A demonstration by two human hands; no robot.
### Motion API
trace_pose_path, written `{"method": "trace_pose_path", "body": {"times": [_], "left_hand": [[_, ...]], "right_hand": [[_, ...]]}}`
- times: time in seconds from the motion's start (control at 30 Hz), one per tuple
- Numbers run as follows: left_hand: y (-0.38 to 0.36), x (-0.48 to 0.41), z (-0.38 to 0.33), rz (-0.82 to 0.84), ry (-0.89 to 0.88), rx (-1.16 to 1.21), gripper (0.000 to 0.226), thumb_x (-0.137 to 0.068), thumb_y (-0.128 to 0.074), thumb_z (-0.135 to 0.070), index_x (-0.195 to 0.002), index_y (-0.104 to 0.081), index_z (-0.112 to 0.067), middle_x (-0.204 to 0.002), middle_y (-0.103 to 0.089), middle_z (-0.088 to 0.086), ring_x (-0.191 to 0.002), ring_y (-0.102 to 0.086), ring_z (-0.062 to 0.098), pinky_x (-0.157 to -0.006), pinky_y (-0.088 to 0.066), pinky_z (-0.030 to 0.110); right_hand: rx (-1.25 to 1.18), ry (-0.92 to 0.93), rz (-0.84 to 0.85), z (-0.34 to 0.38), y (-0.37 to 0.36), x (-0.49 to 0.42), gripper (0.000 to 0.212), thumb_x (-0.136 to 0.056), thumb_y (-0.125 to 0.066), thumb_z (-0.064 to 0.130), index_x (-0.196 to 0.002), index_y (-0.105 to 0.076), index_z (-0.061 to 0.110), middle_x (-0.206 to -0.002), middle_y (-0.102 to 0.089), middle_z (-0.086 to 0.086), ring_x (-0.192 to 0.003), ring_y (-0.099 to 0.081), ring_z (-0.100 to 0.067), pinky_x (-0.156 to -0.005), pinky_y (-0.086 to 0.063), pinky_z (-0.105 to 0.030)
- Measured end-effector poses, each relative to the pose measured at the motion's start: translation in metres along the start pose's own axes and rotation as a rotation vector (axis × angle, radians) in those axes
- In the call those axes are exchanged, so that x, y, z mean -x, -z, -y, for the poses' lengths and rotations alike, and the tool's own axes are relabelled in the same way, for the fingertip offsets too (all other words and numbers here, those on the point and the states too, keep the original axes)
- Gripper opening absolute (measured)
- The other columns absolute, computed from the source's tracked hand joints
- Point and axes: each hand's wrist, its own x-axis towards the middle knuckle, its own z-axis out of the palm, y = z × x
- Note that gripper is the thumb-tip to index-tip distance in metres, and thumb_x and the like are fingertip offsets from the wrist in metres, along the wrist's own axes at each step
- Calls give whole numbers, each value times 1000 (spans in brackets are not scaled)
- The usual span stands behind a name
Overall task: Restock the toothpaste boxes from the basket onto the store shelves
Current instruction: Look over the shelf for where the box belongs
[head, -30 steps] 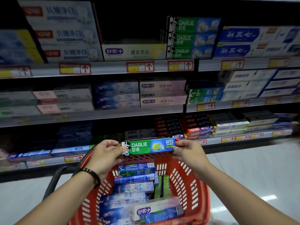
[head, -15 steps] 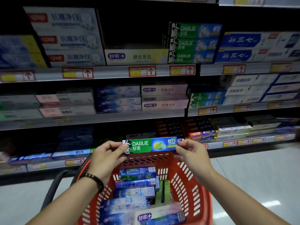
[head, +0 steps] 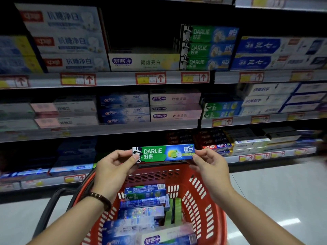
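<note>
Before shelves (head: 115, 79), left hand (head: 113, 167) and right hand (head: 211, 167) pinch one box (head: 163, 153) (Darlie).

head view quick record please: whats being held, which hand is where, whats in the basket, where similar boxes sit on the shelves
held item: green Darlie box, level, label facing the camera
left hand: left hand pinches the box's left end
right hand: right hand pinches its right end
position: over the far rim of the red basket
basket contents: several toothpaste boxes, mostly blue
similar stock: top-shelf Darlie stack; middle-shelf green-and-blue boxes, further right
</note>
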Motion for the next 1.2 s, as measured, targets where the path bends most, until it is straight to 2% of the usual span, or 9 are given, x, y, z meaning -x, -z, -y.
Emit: {"method": "trace_pose_path", "body": {"times": [0.17,0.37,0.47,0.63,0.77,0.9,1.0,1.1,1.2], "left_hand": [[-4,2,-2,33,-54,-98,28,-79,-85,-10,-105,-79,-20,-102,-80,1,-98,-77,18,-93,-60,44],[-12,3,-5,54,-82,-115,30,-79,-85,-3,-102,-80,-20,-100,-80,-1,-95,-78,19,-93,-59,42],[-16,4,-4,75,-89,-131,31,-78,-86,-3,-101,-80,-22,-102,-80,-1,-94,-78,19,-91,-60,39],[-19,6,-4,88,-94,-131,39,-77,-85,3,-107,-77,-21,-104,-80,-6,-94,-78,14,-85,-61,23],[-21,6,-5,87,-93,-141,46,-77,-85,2,-113,-74,-23,-107,-80,-3,-97,-77,14,-94,-59,36],[-21,6,-8,121,-83,-178,56,-73,-89,-14,-121,-72,-35,-112,-78,-3,-100,-77,15,-94,-59,40],[-24,8,-8,127,-70,-156,52,-72,-84,-22,-123,-73,-26,-105,-80,-3,-92,-79,20,-94,-59,45],[-26,10,-9,96,-52,-141,45,-73,-80,-31,-117,-75,-23,-99,-80,-2,-84,-79,24,-91,-60,49],[-25,9,-8,48,-42,-138,30,-75,-79,-41,-100,-81,-25,-91,-79,-3,-81,-78,20,-91,-61,54]], "right_hand": [[-40,-22,-5,0,6,-4,4,-99,-73,13,-97,-71,16,-101,-80,-6,-102,-78,-26,-83,-66,-51],[-53,-33,-40,0,12,-10,6,-99,-74,11,-96,-73,16,-100,-80,-8,-97,-79,-31,-86,-64,-58],[-54,-32,-59,1,15,-11,5,-99,-74,11,-97,-73,15,-98,-81,-7,-96,-79,-29,-85,-64,-57],[-86,-20,-71,3,18,-13,4,-100,-72,9,-98,-72,13,-99,-81,-6,-98,-79,-23,-80,-66,-45],[-94,-14,-70,2,20,-15,5,-100,-71,8,-101,-71,13,-100,-81,-8,-96,-79,-24,-80,-66,-46],[-97,-23,-53,1,18,-19,21,-103,-68,13,-120,-72,25,-101,-81,-6,-97,-79,-28,-83,-65,-51],[-105,-61,-55,-2,19,-23,21,-103,-68,16,-119,-76,27,-101,-81,-10,-100,-77,-36,-88,-64,-56],[-110,-73,-43,-1,20,-25,21,-102,-69,14,-121,-76,20,-101,-80,-14,-101,-75,-43,-91,-62,-61],[-85,-59,-10,3,20,-23,15,-103,-68,17,-115,-76,18,-102,-80,-12,-102,-75,-41,-91,-62,-61]]}}
